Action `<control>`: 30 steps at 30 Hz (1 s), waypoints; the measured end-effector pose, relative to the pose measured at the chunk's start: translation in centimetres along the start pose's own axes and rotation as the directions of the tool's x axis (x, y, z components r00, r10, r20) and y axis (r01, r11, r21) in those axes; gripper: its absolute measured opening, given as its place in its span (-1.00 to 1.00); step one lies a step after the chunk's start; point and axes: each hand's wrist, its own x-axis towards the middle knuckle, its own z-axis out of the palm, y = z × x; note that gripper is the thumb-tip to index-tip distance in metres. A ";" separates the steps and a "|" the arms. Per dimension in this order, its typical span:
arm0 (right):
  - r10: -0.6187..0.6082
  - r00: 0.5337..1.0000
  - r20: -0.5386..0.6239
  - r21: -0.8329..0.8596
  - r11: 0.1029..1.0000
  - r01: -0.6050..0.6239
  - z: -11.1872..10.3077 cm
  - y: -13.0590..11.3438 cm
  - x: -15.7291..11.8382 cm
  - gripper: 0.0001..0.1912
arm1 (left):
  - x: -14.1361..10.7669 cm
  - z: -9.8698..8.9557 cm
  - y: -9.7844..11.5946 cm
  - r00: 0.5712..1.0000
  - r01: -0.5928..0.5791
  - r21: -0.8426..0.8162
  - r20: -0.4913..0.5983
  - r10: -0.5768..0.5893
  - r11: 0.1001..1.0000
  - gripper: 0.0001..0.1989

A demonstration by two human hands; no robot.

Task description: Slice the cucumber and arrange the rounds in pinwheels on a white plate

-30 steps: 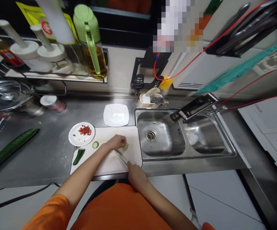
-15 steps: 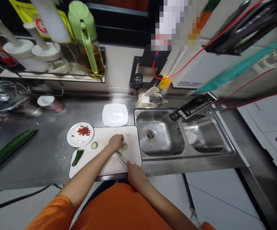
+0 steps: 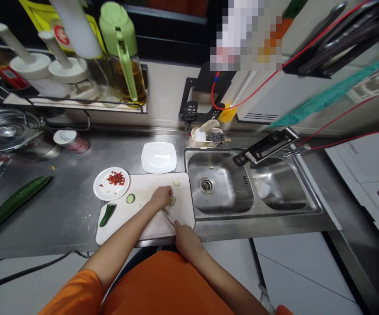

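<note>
Head view, bottom edge: an orange top (image 3: 166,284) is seen between the two forearms.
Right hand (image 3: 187,239): closed around the handle end of a knife (image 3: 168,218), just below the middle of the frame; the blade is pointed up and left, towards the other hand.
Left hand (image 3: 161,197): set low over the board, fingers curled in and brought close together beside cucumber slices (image 3: 172,201); whether anything is pinched cannot be told, as the fingertips are poorly seen.
Chopping board (image 3: 150,227): laid at the counter's near edge, in the centre; the slices by the fingers are carried on it, with a lone slice (image 3: 176,183) above them and another slice (image 3: 130,198) left of the hand.
Cucumber piece (image 3: 107,215): rested on the board's left end, cut face upward.
Whole cucumber (image 3: 15,204): laid slantwise on the counter, far left.
Round plate (image 3: 103,192): placed at the board's upper left corner, scattered with chopped red bits (image 3: 116,178).
Sink (image 3: 225,197): set right of the board, a black tap (image 3: 258,148) reaching over it.
Square plate (image 3: 159,157): placed just behind the board.
Tin (image 3: 71,141): stood left of that plate, near a lidded pot (image 3: 8,131).
Rack (image 3: 110,107): mounted upper left, a green-topped oil bottle (image 3: 123,61) held upright in it.
</note>
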 end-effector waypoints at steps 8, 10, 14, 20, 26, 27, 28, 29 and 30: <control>0.008 1.000 0.021 -0.012 1.000 -0.008 -0.5 -0.2 -0.2 -0.56 | -3.0 -2.5 -5.1 0.958 0.080 -0.228 -0.253 -0.138 0.970 -0.88; 0.024 1.000 0.016 0.000 1.000 -0.024 -0.5 -0.3 -0.2 -0.59 | -3.9 -2.4 -6.2 0.947 0.082 -0.262 -0.280 -0.158 0.961 -0.87; 0.048 0.999 -0.006 0.020 0.999 -0.048 -0.7 -0.4 0.2 -0.61 | -4.8 -0.9 -7.4 0.941 0.047 -0.308 -0.305 -0.145 0.950 -0.87; 0.071 0.998 -0.003 0.023 0.997 -0.070 -1.2 -1.0 0.4 -0.60 | -5.3 2.1 -9.2 0.873 -0.122 -0.110 -0.484 0.054 0.986 -0.79; 0.037 0.999 -0.032 0.003 0.999 -0.037 -0.9 -1.6 0.4 -0.59 | -6.1 4.1 -9.9 0.848 -0.090 -0.046 -0.527 0.053 0.995 -0.78; 0.028 0.999 -0.031 -0.010 1.000 -0.029 -0.8 -1.7 0.4 -0.59 | -6.1 4.3 -9.9 0.844 -0.086 -0.052 -0.535 0.045 0.995 -0.78; 0.021 0.999 -0.027 -0.023 1.000 -0.022 -0.8 -1.9 0.4 -0.59 | -6.0 4.4 -9.9 0.840 -0.084 -0.061 -0.541 0.037 0.995 -0.78; 0.017 1.000 -0.022 -0.033 0.999 -0.017 -0.9 -2.1 0.4 -0.58 | -6.0 4.5 -9.8 0.839 -0.083 -0.072 -0.543 0.031 0.994 -0.78; 0.012 1.000 -0.021 -0.041 0.999 -0.013 -0.9 -2.3 0.4 -0.57 | -6.0 4.5 -9.8 0.840 -0.083 -0.083 -0.541 0.025 0.993 -0.78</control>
